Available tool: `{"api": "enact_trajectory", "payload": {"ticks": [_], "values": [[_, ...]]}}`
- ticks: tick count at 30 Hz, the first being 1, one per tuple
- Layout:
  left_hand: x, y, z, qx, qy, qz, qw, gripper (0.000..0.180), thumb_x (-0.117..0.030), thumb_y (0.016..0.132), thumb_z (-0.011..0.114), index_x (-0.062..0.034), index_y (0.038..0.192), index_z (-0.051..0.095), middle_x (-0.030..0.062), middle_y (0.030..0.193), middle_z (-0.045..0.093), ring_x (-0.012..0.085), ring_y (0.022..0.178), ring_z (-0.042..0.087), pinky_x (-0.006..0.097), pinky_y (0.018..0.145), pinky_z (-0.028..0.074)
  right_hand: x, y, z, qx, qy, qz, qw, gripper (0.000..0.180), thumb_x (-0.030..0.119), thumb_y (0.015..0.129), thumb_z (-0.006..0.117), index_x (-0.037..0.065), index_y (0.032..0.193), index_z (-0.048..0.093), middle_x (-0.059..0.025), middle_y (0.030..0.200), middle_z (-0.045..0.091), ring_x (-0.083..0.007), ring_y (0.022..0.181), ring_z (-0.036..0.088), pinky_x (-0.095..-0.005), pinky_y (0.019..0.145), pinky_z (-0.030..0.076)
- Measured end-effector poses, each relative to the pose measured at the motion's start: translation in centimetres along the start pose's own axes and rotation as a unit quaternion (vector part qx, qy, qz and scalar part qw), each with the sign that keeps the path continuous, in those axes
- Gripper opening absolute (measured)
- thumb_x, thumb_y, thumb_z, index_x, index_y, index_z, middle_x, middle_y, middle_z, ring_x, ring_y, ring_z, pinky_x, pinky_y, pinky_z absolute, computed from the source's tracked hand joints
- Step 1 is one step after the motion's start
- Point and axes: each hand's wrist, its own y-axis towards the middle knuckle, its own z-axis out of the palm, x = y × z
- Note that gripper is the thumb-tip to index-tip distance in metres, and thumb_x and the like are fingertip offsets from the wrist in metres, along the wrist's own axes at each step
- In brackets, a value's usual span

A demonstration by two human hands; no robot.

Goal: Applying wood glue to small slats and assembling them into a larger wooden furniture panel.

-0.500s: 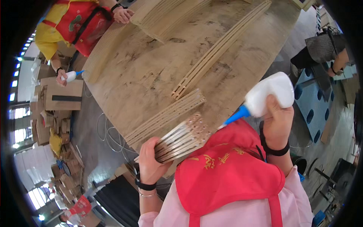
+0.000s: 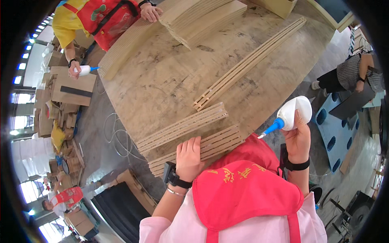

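Note:
My left hand (image 2: 189,160) is wrapped over a bundle of slotted wooden strips (image 2: 223,141) lying side by side at the near edge of the table. Its fingertips are on the strips' upper face; the thumb is hidden. In my right hand (image 2: 298,141) is a squeeze bottle (image 2: 295,112), white with a blue cap and pale tip. The bottle tilts down to the left, its tip apart from the strips. Just beyond the bundle lies a second row of slotted strips (image 2: 182,126).
Long strips (image 2: 251,62) lie diagonally across the worktable (image 2: 162,89). Curved wooden pieces (image 2: 202,24) are stacked at the far side. A co-worker in a red apron (image 2: 111,18) holds a similar white bottle (image 2: 84,70). Another person stands at right by a blue perforated panel (image 2: 334,129).
The bundle has come down from a tilted hold to lie flat on the table, my left hand now over its top. My right hand has lowered the bottle slightly, its tip farther from the strips.

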Motion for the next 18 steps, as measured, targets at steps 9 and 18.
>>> {"api": "enact_trajectory", "payload": {"ticks": [9, 18], "values": [[2.9, 3.0, -8.7, -0.030, 0.005, -0.072, 0.997, 0.071, -0.026, 0.069, 0.081, 0.0002, 0.126, 0.047, 0.0209, 0.124, 0.053, 0.0376, 0.114, 0.052, 0.043, 0.096, 0.043, -1.1, 1.8, -1.1, 0.002, 0.049, 0.059, 0.997, 0.033, 0.022, 0.095, 0.057, 0.000, 0.120, 0.053, -0.0124, 0.108, 0.066, -0.0230, 0.093, 0.068, -0.0382, 0.072, 0.059], [4.1, 5.2, -1.8, 0.161, 0.144, -0.157, 0.964, 0.060, -0.011, 0.064, 0.073, -0.0029, 0.119, 0.051, 0.0170, 0.115, 0.057, 0.0344, 0.105, 0.059, 0.059, 0.084, 0.043, -4.0, 2.0, -8.6, 0.072, 0.127, 0.130, 0.981, 0.041, 0.017, 0.095, 0.058, 0.006, 0.133, 0.049, -0.0127, 0.129, 0.057, -0.0251, 0.113, 0.058, -0.0417, 0.094, 0.050]]}}
